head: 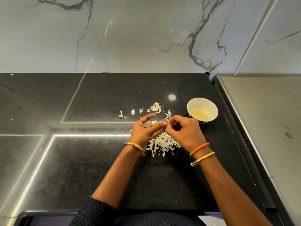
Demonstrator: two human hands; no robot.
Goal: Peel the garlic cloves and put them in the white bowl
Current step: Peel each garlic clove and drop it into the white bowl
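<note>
My left hand and my right hand meet fingertip to fingertip just above the black counter. They pinch a small garlic clove between them, which the fingers almost entirely hide. The left index finger sticks out straight, and the left thumb presses against the curled right fingers. A heap of papery garlic skins lies right under the hands. The white bowl stands just beyond my right hand, with several peeled cloves inside.
More loose skins are scattered on the black counter beyond the hands. A marble wall rises at the back. A raised steel surface borders the counter on the right, close to the bowl.
</note>
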